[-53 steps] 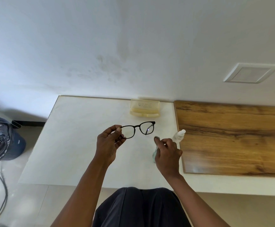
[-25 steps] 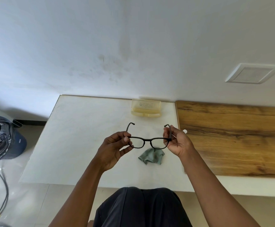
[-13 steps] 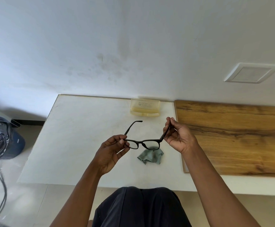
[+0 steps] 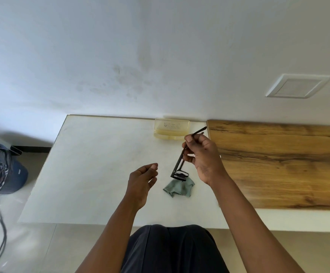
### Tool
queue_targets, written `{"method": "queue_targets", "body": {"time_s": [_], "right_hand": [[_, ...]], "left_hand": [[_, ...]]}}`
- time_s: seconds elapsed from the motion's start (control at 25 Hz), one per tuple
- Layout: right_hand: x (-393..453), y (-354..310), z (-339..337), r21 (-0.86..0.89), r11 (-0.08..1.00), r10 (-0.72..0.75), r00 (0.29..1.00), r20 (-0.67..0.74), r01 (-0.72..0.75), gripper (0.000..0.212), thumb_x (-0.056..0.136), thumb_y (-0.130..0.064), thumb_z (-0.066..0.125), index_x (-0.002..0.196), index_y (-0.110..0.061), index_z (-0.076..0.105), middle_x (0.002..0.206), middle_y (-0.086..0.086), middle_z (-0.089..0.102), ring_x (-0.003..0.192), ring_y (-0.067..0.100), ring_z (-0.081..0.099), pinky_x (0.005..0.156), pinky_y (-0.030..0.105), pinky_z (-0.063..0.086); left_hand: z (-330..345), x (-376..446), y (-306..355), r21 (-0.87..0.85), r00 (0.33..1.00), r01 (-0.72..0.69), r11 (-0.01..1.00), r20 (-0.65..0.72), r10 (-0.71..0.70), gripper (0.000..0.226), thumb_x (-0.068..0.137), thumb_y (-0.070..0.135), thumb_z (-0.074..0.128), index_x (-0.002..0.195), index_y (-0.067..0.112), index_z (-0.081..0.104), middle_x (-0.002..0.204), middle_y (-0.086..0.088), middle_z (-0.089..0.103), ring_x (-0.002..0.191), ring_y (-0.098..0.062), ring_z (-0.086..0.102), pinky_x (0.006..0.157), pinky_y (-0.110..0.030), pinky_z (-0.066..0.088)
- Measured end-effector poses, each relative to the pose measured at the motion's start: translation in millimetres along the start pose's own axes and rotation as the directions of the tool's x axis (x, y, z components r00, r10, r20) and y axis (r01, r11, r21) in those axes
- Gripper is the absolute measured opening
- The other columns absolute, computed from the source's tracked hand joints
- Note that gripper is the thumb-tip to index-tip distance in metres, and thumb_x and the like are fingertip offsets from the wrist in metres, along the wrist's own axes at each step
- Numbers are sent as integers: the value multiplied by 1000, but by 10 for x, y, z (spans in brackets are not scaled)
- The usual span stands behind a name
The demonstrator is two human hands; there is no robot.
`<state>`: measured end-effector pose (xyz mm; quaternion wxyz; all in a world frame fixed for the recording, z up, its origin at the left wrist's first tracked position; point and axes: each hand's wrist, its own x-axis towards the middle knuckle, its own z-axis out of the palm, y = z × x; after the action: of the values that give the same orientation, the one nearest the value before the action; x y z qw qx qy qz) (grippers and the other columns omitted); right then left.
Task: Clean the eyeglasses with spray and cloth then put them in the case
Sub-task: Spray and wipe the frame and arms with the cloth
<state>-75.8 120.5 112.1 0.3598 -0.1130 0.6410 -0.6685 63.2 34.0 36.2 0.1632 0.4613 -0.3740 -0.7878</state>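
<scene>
Black-framed eyeglasses point(image 4: 179, 164) hang from the right hand point(image 4: 203, 154), pinched by one temple arm between thumb and fingers, with the lens front dangling low over the green cloth point(image 4: 178, 187) on the white counter point(image 4: 101, 164). At about 9 o'clock from the frame, the left hand point(image 4: 142, 180) is empty, its fingers loosely curled and apart from everything. At about 12 o'clock from the cloth, the yellowish translucent case point(image 4: 171, 128) sits against the wall, apparently lying open. No spray bottle shows clearly from here; it may sit hidden behind the right hand. Held by a single temple, the frame could swing or slip out of the pinch, and the lenses could knock the counter. Twisting force on that one hinge might also strain it; a second grip from the left hand would steady things
</scene>
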Motion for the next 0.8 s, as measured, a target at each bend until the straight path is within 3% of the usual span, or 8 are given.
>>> {"method": "queue_targets", "body": {"time_s": [0.2, 0.36, 0.56, 0.8], "right_hand": [[16, 164, 20, -365, 906, -261, 962, -87, 213, 13, 92, -16, 54, 79, -19, 56, 70, -3, 61, 63, 15, 61, 68, 40, 56], [-34, 250, 87, -491, 800, -434, 898, -75, 345, 11, 89, -24, 57, 83, -15, 58, 68, 1, 64, 67, 26, 67, 68, 48, 55], [-94, 306, 187, -555, 730, -507, 860, -49, 399, 14, 89, -22, 59, 88, -9, 63, 80, 5, 69, 73, 21, 67, 69, 32, 55], [-90, 335, 197, -552, 716, -527, 850, -26, 427, 10, 89, -18, 59, 89, -9, 63, 78, 1, 67, 70, 13, 64, 64, 14, 48]], "left_hand": [[222, -102, 90, 137, 969, -238, 962, 97, 226, 13, 84, 12, 65, 93, 21, 70, 96, 2, 70, 93, -10, 62, 88, -25, 48], [387, -132, 72, 449, 887, -439, 778, 81, 454, 28, 78, 11, 72, 104, 20, 69, 96, 8, 69, 92, -1, 62, 73, -3, 44], [476, -145, 4, 590, 730, -577, 564, 64, 680, 25, 80, 3, 67, 104, 12, 70, 85, 15, 62, 78, 14, 57, 68, -5, 44], [443, -150, -22, 570, 678, -631, 526, 77, 731, 27, 81, -1, 65, 106, 7, 69, 87, 12, 61, 80, 15, 57, 70, -4, 44]]}}
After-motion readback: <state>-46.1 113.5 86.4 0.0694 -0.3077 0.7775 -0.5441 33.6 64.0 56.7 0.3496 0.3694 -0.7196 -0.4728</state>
